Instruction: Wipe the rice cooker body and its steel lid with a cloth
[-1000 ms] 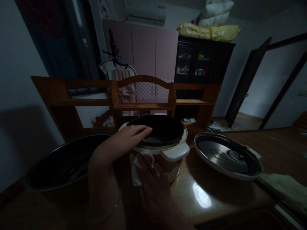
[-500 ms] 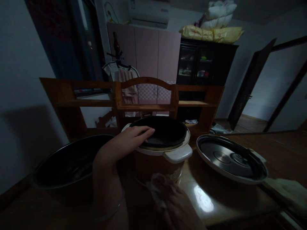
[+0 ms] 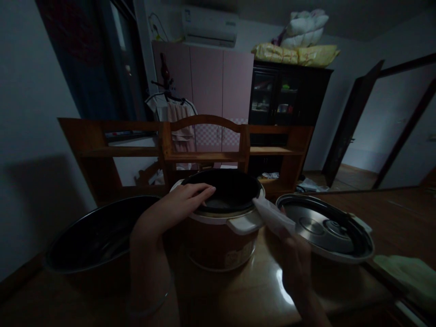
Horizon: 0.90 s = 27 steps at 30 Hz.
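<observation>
A rice cooker [image 3: 218, 247] with a brownish body, white rim and dark opening stands upright in front of me. My left hand [image 3: 189, 195] grips its left rim, fingers reaching over the opening and the wrist bent; some fingers are hidden. My right hand [image 3: 293, 254] is closed on a thin white cloth [image 3: 272, 215], possibly a wipe, whose tip meets the right rim just above the white side handle [image 3: 247, 223]. Right of the cooker, the round lid [image 3: 313, 225] lies with its metal inner side up. A large dark pot [image 3: 91, 236] stands at the left.
Behind the cooker runs a wooden shelf unit [image 3: 204, 156] along the table's back. The glossy tabletop [image 3: 238, 290] reflects light. A pale greenish cloth [image 3: 405, 272] lies at the far right. Farther back are pink wardrobes [image 3: 206, 86], a dark cabinet [image 3: 293, 95] and a doorway.
My right hand has moved up and right with the white cloth, from low in front of the cooker to its right rim. My left hand has stayed on the rim.
</observation>
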### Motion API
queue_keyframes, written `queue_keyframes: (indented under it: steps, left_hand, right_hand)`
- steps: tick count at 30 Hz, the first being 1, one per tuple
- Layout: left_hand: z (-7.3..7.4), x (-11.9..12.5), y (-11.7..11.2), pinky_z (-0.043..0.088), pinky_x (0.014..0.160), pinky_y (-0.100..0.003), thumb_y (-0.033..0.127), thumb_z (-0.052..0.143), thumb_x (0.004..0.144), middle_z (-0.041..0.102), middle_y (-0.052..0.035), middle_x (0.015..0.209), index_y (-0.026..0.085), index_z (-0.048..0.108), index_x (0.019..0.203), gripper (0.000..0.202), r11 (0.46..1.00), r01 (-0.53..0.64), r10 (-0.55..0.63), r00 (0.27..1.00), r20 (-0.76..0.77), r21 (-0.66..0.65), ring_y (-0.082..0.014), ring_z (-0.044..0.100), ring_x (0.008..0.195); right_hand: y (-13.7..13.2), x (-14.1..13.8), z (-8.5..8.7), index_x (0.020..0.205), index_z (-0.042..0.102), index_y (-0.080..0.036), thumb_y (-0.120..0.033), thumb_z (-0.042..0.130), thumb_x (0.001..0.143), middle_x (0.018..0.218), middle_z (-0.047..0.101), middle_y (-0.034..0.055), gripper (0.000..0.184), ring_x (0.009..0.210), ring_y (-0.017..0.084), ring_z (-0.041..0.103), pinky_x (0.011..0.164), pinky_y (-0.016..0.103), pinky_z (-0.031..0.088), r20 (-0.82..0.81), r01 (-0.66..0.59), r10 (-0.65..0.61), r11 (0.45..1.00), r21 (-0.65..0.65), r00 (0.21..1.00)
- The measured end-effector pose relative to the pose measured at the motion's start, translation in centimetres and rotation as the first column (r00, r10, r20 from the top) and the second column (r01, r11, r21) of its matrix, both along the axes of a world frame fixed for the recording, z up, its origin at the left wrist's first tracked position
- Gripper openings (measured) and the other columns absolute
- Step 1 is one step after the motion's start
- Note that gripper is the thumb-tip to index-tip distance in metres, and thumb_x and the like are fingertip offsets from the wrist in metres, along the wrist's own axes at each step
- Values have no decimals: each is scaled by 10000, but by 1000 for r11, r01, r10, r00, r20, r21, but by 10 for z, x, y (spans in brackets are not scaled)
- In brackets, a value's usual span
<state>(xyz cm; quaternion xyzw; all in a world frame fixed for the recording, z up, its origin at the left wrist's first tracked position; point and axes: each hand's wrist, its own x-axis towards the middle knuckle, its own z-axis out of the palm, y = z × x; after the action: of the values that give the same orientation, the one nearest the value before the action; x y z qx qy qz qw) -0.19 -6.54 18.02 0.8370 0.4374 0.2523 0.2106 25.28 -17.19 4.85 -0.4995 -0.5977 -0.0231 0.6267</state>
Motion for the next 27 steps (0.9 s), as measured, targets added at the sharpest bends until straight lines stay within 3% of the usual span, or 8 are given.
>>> queue_keyframes:
  steps: [2, 5, 11, 18, 23, 27]
  left_hand:
    - [1, 1, -1, 474, 902, -263, 684, 395, 915, 746, 17, 1087, 297, 686, 1237, 582, 1000, 0, 0, 1000, 0, 9, -210, 678, 1005]
    - [1, 1, -1, 463, 945, -288, 695, 375, 915, 746, 5, 1088, 302, 699, 1214, 590, 1000, -1, 1, 1000, -16, 27, -224, 669, 1029]
    - [-2, 1, 2, 445, 986, -302, 684, 390, 913, 717, 2, 1185, 310, 683, 1247, 581, 999, -39, 41, 998, -40, 34, -232, 638, 1104]
    - [0, 4, -2, 435, 984, -286, 667, 390, 923, 725, 6, 1167, 307, 695, 1225, 560, 997, -42, 45, 998, -48, 64, -227, 645, 1090]
    - [-3, 4, 2, 432, 992, -309, 617, 382, 935, 712, -2, 1202, 308, 682, 1242, 530, 996, -48, 55, 994, -97, 72, -236, 615, 1153]
    - [-7, 2, 7, 432, 989, -308, 607, 385, 935, 695, -17, 1238, 298, 657, 1288, 543, 995, -46, 55, 993, -101, 84, -236, 613, 1153]
  right_hand:
    - [3, -14, 7, 1368, 577, -232, -337, 337, 1026, 1379, 601, 87, 431, 1350, 314, 487, 1147, 563, 330, 94, -73, 70, 997, 30, 993]
    - [3, -29, 9, 1466, 457, -261, -233, 324, 1012, 1481, 503, 62, 474, 1422, 286, 391, 1183, 558, 264, 201, -88, 68, 992, 95, 977]
    - [0, -44, 13, 1504, 386, -238, -136, 333, 957, 1485, 489, 55, 559, 1433, 272, 370, 1189, 554, 257, 325, -94, 42, 985, 145, 945]
    - [-6, -62, 21, 1485, 387, -146, -88, 366, 882, 1483, 487, 107, 606, 1415, 260, 402, 1164, 529, 312, 461, -159, 88, 981, 116, 883]
    - [-3, -46, 30, 1492, 396, -167, -106, 359, 880, 1489, 504, 82, 616, 1402, 237, 437, 1180, 513, 305, 485, -289, 228, 956, 56, 845]
    - [-2, -24, 34, 1436, 500, -231, -174, 362, 930, 1431, 576, 29, 527, 1359, 224, 498, 1185, 486, 315, 466, -420, 384, 907, -29, 797]
